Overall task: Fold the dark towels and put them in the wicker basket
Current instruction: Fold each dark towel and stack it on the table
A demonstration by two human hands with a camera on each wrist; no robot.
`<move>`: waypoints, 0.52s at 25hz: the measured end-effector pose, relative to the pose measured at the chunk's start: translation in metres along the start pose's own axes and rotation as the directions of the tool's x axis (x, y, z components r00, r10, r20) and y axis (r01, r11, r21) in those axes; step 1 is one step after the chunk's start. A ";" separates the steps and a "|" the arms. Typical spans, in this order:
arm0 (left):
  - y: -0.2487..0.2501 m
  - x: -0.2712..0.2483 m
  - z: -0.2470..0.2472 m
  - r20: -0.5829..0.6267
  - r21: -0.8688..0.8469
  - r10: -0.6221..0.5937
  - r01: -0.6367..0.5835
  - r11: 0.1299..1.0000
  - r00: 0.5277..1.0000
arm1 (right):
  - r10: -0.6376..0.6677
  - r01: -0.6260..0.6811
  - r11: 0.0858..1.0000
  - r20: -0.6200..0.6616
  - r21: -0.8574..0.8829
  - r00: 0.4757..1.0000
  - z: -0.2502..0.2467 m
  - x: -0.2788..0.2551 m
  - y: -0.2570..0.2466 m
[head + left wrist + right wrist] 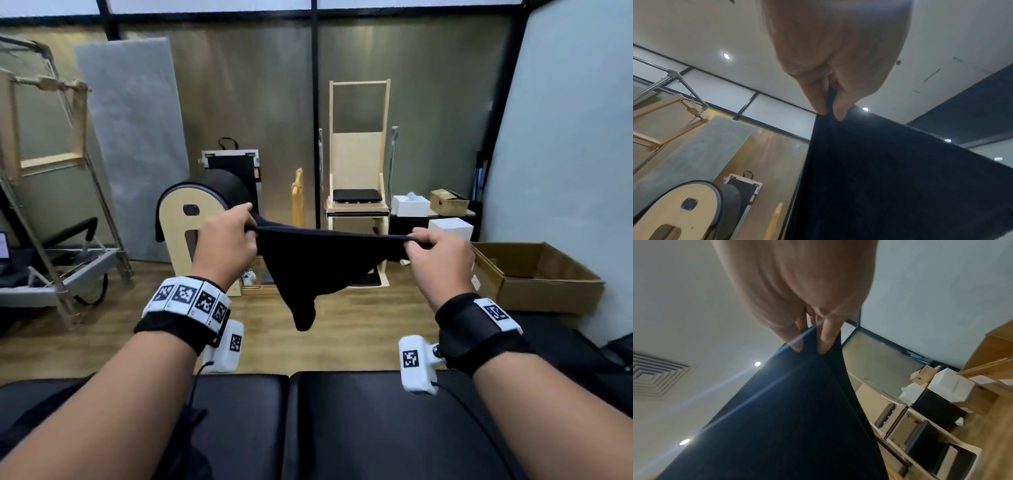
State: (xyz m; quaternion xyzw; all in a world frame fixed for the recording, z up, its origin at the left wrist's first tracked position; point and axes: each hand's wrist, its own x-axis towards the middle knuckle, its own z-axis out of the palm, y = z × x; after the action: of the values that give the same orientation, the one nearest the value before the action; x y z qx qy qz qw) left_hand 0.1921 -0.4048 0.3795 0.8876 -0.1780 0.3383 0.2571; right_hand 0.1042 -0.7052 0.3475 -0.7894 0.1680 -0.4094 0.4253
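A dark towel [318, 270] hangs in the air, stretched between both hands at chest height, its lower part sagging to a point. My left hand [236, 233] pinches the towel's left top corner; in the left wrist view the fingertips [839, 113] clamp the black cloth [890, 178]. My right hand [431, 250] pinches the right top corner, and in the right wrist view its fingers [826, 340] grip the bunched cloth [787, 410]. No wicker basket shows in any view.
A black padded bench [342, 421] lies below my forearms. On the wooden floor beyond stand a rounded barrel with wooden sides [191, 222], a wooden chair frame [358, 171], white boxes [411, 205] and an open cardboard box [537, 274]. A metal frame [51, 205] stands left.
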 end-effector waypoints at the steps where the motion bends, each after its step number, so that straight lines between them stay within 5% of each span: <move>1: 0.002 -0.017 0.003 0.029 0.000 -0.010 0.010 1.000 1.000 | -0.007 0.008 1.000 0.024 -0.025 1.000 -0.012 -0.012 0.007; 7: 0.030 -0.157 0.022 0.211 0.015 -0.043 0.040 0.999 0.976 | -0.027 0.101 0.945 0.233 -0.312 0.972 -0.084 -0.113 0.093; 13: 0.044 -0.310 0.040 0.585 0.152 -0.243 0.190 0.970 0.774 | 0.202 0.079 0.864 0.485 -0.498 0.851 -0.143 -0.232 0.189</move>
State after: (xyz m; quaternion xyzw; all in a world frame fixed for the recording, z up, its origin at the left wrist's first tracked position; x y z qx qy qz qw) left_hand -0.0287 -0.4196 0.1540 0.9732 -0.1323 0.0156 0.1873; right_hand -0.1341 -0.7487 0.1208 -0.9470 0.1727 -0.1074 0.2488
